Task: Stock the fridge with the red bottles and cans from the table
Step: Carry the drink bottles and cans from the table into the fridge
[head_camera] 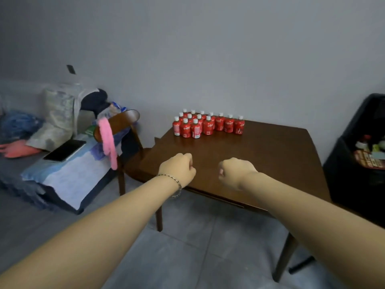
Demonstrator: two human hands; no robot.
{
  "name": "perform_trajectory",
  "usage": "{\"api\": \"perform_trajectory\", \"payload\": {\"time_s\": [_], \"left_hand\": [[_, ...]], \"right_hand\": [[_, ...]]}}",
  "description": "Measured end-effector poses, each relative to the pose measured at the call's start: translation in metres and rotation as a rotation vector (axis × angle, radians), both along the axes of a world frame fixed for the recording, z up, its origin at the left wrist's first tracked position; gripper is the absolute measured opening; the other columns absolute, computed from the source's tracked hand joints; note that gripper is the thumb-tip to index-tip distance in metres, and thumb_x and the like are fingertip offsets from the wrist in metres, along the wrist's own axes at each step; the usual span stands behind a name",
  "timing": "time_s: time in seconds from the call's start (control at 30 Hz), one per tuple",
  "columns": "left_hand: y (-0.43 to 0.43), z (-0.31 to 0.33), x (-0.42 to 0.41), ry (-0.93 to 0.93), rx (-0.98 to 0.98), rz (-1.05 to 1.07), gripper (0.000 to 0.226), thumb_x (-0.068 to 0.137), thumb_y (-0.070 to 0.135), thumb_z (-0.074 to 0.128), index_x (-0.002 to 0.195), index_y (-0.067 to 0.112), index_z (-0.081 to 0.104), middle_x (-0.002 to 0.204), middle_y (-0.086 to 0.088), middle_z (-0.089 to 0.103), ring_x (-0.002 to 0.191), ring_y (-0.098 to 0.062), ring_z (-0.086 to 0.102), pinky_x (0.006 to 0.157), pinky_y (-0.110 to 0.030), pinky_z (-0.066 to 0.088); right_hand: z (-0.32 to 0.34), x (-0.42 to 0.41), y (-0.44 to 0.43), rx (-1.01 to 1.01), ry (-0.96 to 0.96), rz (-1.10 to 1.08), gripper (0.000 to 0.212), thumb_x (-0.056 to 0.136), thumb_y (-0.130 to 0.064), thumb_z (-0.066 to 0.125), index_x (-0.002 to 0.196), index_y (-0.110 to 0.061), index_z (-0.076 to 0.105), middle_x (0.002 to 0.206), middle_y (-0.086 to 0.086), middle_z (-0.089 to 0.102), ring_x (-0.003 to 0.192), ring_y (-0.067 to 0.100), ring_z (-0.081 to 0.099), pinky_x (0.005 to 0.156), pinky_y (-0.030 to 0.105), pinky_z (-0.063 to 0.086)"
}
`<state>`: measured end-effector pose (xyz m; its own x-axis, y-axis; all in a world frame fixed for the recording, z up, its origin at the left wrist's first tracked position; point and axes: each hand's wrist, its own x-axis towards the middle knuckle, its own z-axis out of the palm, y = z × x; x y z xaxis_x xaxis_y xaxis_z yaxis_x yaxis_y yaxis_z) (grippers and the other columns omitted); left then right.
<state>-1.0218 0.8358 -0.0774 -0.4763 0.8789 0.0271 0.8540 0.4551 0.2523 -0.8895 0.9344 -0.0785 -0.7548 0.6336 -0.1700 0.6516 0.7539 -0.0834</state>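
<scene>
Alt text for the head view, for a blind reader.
The left hand and right hand, empty fists, hover over a brown table; red bottles cluster at its far edge. A chair draped with pink cloth stands beside it.

A home: cluttered bed [62,174], wooden table [260,155], chair [123,122].

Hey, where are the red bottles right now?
In the head view the red bottles stand clustered at the far left corner of the wooden table, near the wall, right of the chair.
</scene>
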Motion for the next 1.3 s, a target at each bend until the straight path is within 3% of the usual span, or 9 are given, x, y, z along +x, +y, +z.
{"api": "perform_trajectory", "payload": {"time_s": [0.2,0.5,0.77,0.93,1.0,1.07,1.17,1.23,1.3], "left_hand": [[0.137,-0.033,-0.040,0.017,-0.002,-0.099,0.024,0.094,0.028,0.044,0.115,0.020,0.050,0.111,-0.002,0.054,0.092,-0.017,0.055,0.081,-0.031,0.049],[0.307,-0.077,-0.158,-0.061,0.065,0.097,0.041,0.092,0.030,0.053,0.131,0.023,0.042,0.130,-0.001,0.046,0.113,-0.017,0.051,0.090,-0.032,0.049],[0.415,-0.153,-0.300,-0.001,0.095,0.104,0.055,0.086,0.041,0.059,0.134,0.023,0.040,0.145,-0.007,0.031,0.133,-0.026,0.032,0.104,-0.039,0.039],[0.481,-0.186,-0.376,0.090,-0.043,0.025,0.069,0.080,0.061,0.054,0.137,0.031,0.032,0.151,-0.010,0.020,0.140,-0.031,0.019,0.108,-0.052,0.029],[0.506,-0.196,-0.399,0.123,-0.099,-0.016,0.069,0.079,0.068,0.047,0.137,0.034,0.030,0.150,-0.007,0.020,0.140,-0.030,0.018,0.107,-0.055,0.025],[0.522,-0.206,-0.415,0.158,-0.154,-0.086,0.069,0.079,0.072,0.040,0.137,0.034,0.031,0.144,-0.007,0.029,0.133,-0.029,0.028,0.101,-0.050,0.034],[0.539,-0.225,-0.432,0.170,-0.224,-0.223,0.067,0.080,0.073,0.035,0.134,0.034,0.035,0.129,-0.006,0.042,0.114,-0.028,0.040,0.078,-0.034,0.046],[0.546,-0.236,-0.437,0.236,-0.169,-0.307,0.071,0.074,0.076,0.029,0.126,0.032,0.048,0.119,-0.004,0.051,0.102,-0.028,0.047,0.058,-0.029,0.042],[0.554,-0.243,-0.440,0.249,-0.103,-0.341,0.073,0.066,0.078,0.027,0.105,0.029,0.065,0.092,-0.002,0.064,0.078,-0.026,0.057,0.043,-0.023,0.032]], "right_hand": [[-0.035,-0.035,0.122,-0.004,-0.016,-0.082,0.027,0.092,-0.024,0.042,0.110,-0.014,0.059,0.111,0.006,0.063,0.100,0.028,0.060,0.075,0.033,0.046],[-0.066,-0.139,0.299,-0.115,-0.044,-0.129,0.015,0.093,-0.021,0.040,0.098,-0.016,0.053,0.110,0.006,0.062,0.099,0.028,0.060,0.069,0.031,0.041],[-0.137,-0.256,0.401,-0.255,0.003,-0.295,0.032,0.094,-0.023,0.043,0.123,-0.015,0.051,0.124,0.005,0.053,0.112,0.025,0.054,0.086,0.034,0.047],[-0.169,-0.326,0.454,-0.365,0.091,-0.456,0.054,0.091,-0.027,0.053,0.140,-0.016,0.033,0.138,0.005,0.039,0.126,0.025,0.044,0.098,0.038,0.044],[-0.179,-0.351,0.476,-0.381,0.172,-0.499,0.067,0.089,-0.029,0.058,0.145,-0.018,0.024,0.144,0.004,0.032,0.132,0.024,0.037,0.103,0.040,0.041],[-0.188,-0.371,0.499,-0.406,0.277,-0.559,0.075,0.086,-0.027,0.062,0.148,-0.020,0.019,0.148,0.004,0.027,0.135,0.025,0.031,0.106,0.040,0.037],[-0.209,-0.397,0.534,-0.541,0.473,-0.715,0.078,0.082,-0.023,0.067,0.146,-0.023,0.023,0.147,0.007,0.029,0.133,0.029,0.036,0.105,0.041,0.037],[-0.224,-0.409,0.550,-0.659,0.585,-0.808,0.077,0.077,-0.021,0.073,0.142,-0.022,0.032,0.143,0.009,0.038,0.127,0.028,0.044,0.103,0.042,0.042],[-0.242,-0.418,0.560,-0.695,0.597,-0.829,0.071,0.070,-0.018,0.078,0.131,-0.022,0.042,0.133,0.010,0.048,0.120,0.028,0.051,0.098,0.042,0.046]]}}
